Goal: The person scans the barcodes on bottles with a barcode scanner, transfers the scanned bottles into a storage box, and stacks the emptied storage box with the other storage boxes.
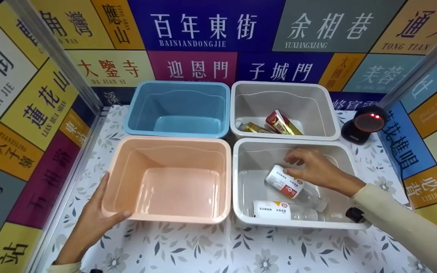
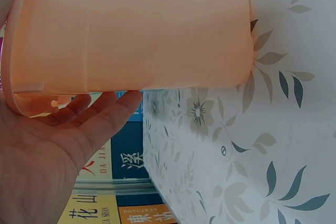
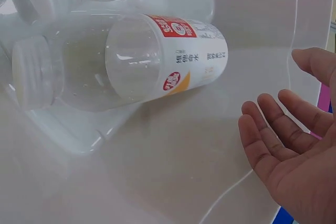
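Note:
My left hand (image 1: 93, 216) grips the front-left corner of a peach plastic bin (image 1: 173, 218), thumb at the rim and fingers along the outer wall (image 2: 157, 35). Inside the front light-grey bin (image 1: 302, 223), my right hand (image 1: 309, 167) hovers over a clear plastic bottle (image 1: 285, 181) with a white label. The right wrist view shows this bottle (image 3: 178, 56) lying on its side, apart from the loosely bent fingers (image 3: 262, 140), which hold nothing. A second, similar bottle (image 1: 271, 209) lies along that bin's front wall.
Behind stand a blue bin (image 1: 178, 133) and another grey bin (image 1: 283, 137), which holds a red-and-gold carton (image 1: 282, 123) and a gold-coloured item (image 1: 254, 128). A black scanner with red lights (image 1: 362, 123) stands at the right. Printed panels wall in the floral tabletop (image 1: 188, 250).

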Action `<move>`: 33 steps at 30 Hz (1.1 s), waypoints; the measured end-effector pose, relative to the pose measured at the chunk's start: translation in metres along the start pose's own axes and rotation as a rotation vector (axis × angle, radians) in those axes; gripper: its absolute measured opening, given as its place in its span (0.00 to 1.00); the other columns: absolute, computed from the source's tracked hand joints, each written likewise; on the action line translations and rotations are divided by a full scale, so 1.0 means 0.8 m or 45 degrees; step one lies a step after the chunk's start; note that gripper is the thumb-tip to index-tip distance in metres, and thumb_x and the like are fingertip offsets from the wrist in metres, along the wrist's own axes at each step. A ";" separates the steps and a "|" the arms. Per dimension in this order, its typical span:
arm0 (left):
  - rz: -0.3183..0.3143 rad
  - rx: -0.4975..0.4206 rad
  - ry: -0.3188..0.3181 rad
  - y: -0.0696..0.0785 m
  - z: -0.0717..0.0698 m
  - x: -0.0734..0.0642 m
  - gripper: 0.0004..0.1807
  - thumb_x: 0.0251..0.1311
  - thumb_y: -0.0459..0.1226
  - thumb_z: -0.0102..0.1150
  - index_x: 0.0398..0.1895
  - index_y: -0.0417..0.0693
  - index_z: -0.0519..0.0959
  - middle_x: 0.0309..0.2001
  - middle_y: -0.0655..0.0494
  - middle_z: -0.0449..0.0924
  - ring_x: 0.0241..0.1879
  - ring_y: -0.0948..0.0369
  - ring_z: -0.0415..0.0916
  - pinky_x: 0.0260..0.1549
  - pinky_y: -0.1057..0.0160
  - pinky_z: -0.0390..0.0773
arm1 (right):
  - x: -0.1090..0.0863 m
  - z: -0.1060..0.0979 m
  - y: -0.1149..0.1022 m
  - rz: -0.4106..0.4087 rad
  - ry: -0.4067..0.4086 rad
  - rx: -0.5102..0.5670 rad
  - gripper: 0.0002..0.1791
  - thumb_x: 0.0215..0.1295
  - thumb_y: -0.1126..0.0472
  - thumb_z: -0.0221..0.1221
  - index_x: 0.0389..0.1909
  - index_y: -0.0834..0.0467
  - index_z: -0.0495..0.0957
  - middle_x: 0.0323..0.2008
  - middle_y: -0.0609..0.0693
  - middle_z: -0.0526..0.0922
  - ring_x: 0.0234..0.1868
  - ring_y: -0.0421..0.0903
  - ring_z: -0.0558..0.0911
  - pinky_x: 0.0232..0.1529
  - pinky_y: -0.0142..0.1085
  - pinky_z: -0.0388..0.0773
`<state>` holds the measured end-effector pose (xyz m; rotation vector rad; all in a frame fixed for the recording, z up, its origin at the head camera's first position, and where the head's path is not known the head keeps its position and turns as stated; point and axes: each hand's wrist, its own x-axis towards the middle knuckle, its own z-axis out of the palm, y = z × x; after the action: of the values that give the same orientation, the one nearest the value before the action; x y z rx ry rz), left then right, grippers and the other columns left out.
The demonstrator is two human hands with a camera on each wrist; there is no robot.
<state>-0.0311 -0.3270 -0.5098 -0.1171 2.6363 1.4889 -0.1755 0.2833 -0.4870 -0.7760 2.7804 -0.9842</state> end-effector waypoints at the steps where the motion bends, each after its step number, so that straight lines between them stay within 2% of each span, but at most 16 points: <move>1: 0.002 -0.002 0.001 0.000 0.000 0.000 0.72 0.61 0.42 0.82 0.92 0.72 0.33 0.89 0.37 0.43 0.74 0.35 0.66 0.70 0.27 0.66 | 0.000 0.001 0.001 -0.001 -0.004 0.000 0.14 0.66 0.65 0.77 0.48 0.67 0.89 0.45 0.61 0.91 0.46 0.60 0.90 0.50 0.57 0.87; 9: 0.035 -0.029 0.005 0.000 0.002 0.000 0.72 0.60 0.40 0.82 0.92 0.72 0.35 0.90 0.40 0.43 0.77 0.36 0.63 0.73 0.28 0.62 | -0.001 0.009 0.008 0.004 -0.045 -0.076 0.15 0.65 0.62 0.77 0.48 0.66 0.89 0.43 0.59 0.91 0.46 0.57 0.88 0.50 0.56 0.86; 15: 0.036 -0.043 -0.002 -0.001 0.002 0.002 0.71 0.60 0.40 0.82 0.92 0.72 0.36 0.90 0.40 0.42 0.77 0.37 0.62 0.74 0.27 0.61 | -0.001 0.015 0.011 -0.038 -0.056 -0.133 0.13 0.62 0.64 0.78 0.44 0.65 0.89 0.40 0.55 0.90 0.42 0.52 0.87 0.47 0.51 0.86; 19: 0.038 -0.038 -0.002 -0.002 0.001 0.002 0.71 0.60 0.40 0.83 0.92 0.74 0.36 0.90 0.40 0.41 0.78 0.36 0.62 0.73 0.27 0.61 | -0.002 0.017 0.013 -0.015 -0.097 -0.140 0.12 0.61 0.63 0.78 0.43 0.65 0.90 0.38 0.52 0.90 0.41 0.50 0.87 0.45 0.49 0.86; 22: 0.043 -0.031 -0.002 -0.002 0.001 0.001 0.71 0.61 0.40 0.83 0.92 0.74 0.36 0.90 0.40 0.41 0.78 0.35 0.60 0.73 0.26 0.60 | -0.002 0.019 0.015 -0.002 -0.133 -0.134 0.13 0.61 0.64 0.78 0.43 0.66 0.90 0.38 0.53 0.91 0.41 0.51 0.88 0.45 0.49 0.87; 33: 0.044 0.007 0.007 -0.003 -0.001 -0.002 0.71 0.60 0.41 0.82 0.92 0.75 0.36 0.90 0.39 0.41 0.80 0.33 0.57 0.73 0.25 0.58 | 0.003 0.024 0.019 -0.055 -0.199 -0.145 0.12 0.59 0.65 0.78 0.42 0.65 0.90 0.36 0.53 0.89 0.39 0.52 0.87 0.44 0.48 0.86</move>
<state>-0.0296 -0.3287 -0.5115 -0.0760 2.6598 1.4940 -0.1799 0.2814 -0.5113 -0.8896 2.7139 -0.7419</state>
